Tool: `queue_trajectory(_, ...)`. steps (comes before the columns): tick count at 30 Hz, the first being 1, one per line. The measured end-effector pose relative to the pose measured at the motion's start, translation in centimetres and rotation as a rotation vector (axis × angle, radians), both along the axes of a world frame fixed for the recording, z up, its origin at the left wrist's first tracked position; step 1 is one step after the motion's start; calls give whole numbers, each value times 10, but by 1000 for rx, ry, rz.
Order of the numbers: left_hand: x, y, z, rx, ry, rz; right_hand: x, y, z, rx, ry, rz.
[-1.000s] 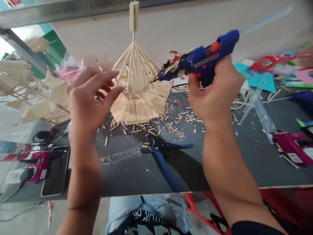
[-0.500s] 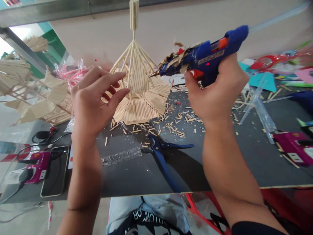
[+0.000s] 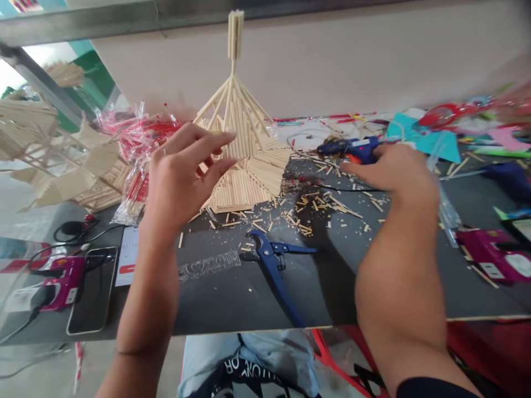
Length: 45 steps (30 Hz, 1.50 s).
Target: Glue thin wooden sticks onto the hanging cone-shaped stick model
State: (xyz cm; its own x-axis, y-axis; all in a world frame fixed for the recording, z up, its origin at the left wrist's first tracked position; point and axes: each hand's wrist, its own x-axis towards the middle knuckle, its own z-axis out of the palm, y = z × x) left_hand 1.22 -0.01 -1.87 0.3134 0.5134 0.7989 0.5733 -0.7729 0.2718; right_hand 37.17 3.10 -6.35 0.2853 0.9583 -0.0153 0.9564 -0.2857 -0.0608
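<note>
A tall cone-shaped model of wooden sticks point(image 3: 243, 166) stands on the dark table point(image 3: 232, 287). My left hand point(image 3: 182, 177) is at its left side, fingers stretched and apart, thumb and forefinger close to the sticks; I see nothing held between them. My right hand point(image 3: 394, 171), blurred by motion, is low over the table to the right of the model. It rests on the handle of a blue glue gun point(image 3: 346, 148), which lies near the tabletop with its nozzle pointing left.
Blue pliers point(image 3: 274, 265) and a clear ruler point(image 3: 209, 264) lie in front of the model amid several stick offcuts. A phone point(image 3: 91, 290) and a pink gadget point(image 3: 62, 282) sit at left, red packets point(image 3: 136, 143) behind, and coloured paper and another pink gadget point(image 3: 492, 254) at right.
My right hand has dropped from beside the model's top down to the table on the right, taking the glue gun with it. The left hand has shifted slightly right, nearer the model.
</note>
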Motion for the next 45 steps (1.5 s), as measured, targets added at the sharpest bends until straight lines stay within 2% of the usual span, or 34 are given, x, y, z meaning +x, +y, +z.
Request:
queue_trajectory(3, 4, -3, 2, -62, -65, -53, 9, 8, -9, -328, 6, -53)
queue_trajectory(6, 6, -5, 2, -99, -91, -112, 4, 5, -5, -370, 16, -22)
queue_trajectory(8, 7, -5, 2, -127, -56, -135, -10, -7, 8, -214, 43, 30)
queue_trajectory(10, 7, -7, 2, -182, -21, -143, -35, -25, 24, 231, 280, 189)
queue_trajectory(12, 8, -10, 2, -260, -27, -145, -69, -45, 38, 500, 617, 489)
queue_trajectory(15, 11, -16, 5, -385, -56, -142, -120, -65, 45, 622, 998, 810)
queue_trajectory(16, 12, -18, 6, -413, -62, -140, -132, -69, 43, 669, 1055, 845)
queue_trajectory(18, 14, -21, 8, -428, -78, -145, -148, -70, 37, 700, 1167, 811)
queue_trajectory(21, 17, -23, 10, -395, -67, -153, -154, -67, 28, 673, 1298, 721)
queue_trajectory(27, 21, -27, 10, -311, 133, -78, -146, -61, 26, 470, 1474, 607)
queue_trajectory(31, 23, -28, 8, -339, 68, -101, -144, -60, 29, 386, 1549, 620)
queue_trajectory(35, 25, -24, 8, -574, -185, -181, -144, -63, 32, 468, 1563, 630)
queue_trajectory(39, 26, -25, 16, -882, -245, -337, -146, -67, 31, 574, 1512, 673)
queue_trajectory(42, 27, -25, 18, -992, -272, -423, -148, -68, 30, 619, 1486, 709)
queue_trajectory(45, 27, -24, 17, -1037, -298, -443, -149, -66, 28, 616, 1476, 703)
